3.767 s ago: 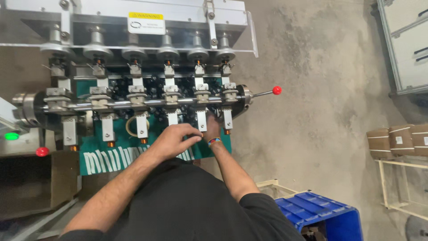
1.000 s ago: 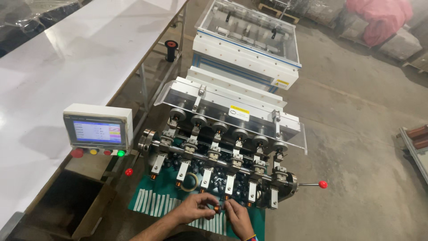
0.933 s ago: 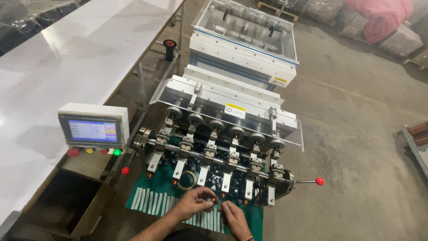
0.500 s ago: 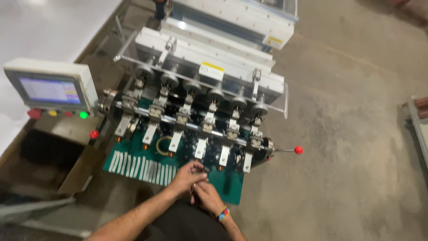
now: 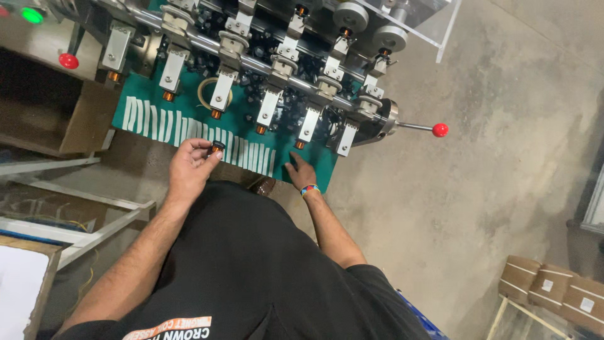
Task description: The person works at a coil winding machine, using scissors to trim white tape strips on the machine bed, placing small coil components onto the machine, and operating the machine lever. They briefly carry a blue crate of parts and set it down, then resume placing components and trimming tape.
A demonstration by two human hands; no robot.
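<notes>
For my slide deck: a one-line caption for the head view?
Left hand pinches a small dark coil over the green panel; right hand rests on its edge.

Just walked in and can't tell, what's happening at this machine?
A person stands over a multi-spindle winding machine. Their left hand pinches a small dark bobbin above the green tray lined with white strips. Their right hand rests flat on the tray's near edge, below the row of copper-wound spindles.

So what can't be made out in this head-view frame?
- Small dark coil in the left hand: fingertips cover most of it.
- Right hand: fingertips blend into the green plate; contact unclear.
- Winding machine: cut off by the top edge.
- Cardboard boxes: labels too small.
</notes>
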